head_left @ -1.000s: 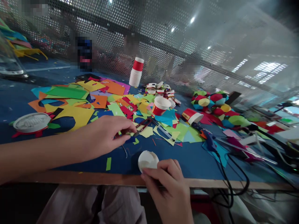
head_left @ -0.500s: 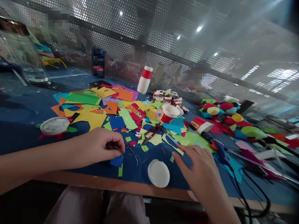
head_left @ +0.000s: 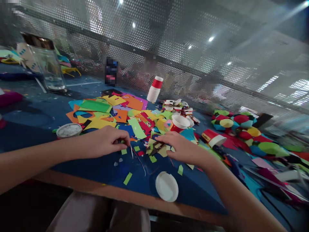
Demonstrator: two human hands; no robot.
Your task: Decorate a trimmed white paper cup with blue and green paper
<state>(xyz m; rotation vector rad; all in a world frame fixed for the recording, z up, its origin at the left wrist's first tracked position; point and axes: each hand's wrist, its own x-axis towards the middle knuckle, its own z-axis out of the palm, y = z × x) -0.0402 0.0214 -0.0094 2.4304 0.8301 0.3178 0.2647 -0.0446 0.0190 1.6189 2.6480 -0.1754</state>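
My left hand (head_left: 115,141) is closed over the scraps, thumb and fingers pressed together. What it pinches, if anything, is hidden; a thin white sliver (head_left: 131,152) shows just below the fingertips. My right hand (head_left: 180,146) reaches left with its fingers stretched over a pair of dark snips (head_left: 157,147). Its fingertips lie at the snips' far side, and I cannot tell whether they grip. Between the hands are small green paper scraps (head_left: 137,148) and a thin reddish wire (head_left: 140,158). Nearer to me lies a round white paper piece with a raised rim (head_left: 167,187).
Coloured paper (head_left: 96,105) is heaped behind my hands. A red-and-white paper cup (head_left: 180,123) stands in it, another cup (head_left: 213,138) lies right. Stacked cups (head_left: 155,89) stand behind. A glass bottle (head_left: 51,69) is far left, a tin-like lid (head_left: 69,130) nearer. Cables trail at right.
My right hand has moved left and away from me, onto the snips. My left hand has shifted slightly, and the blue paper under it no longer shows there. The view has swung a little left.
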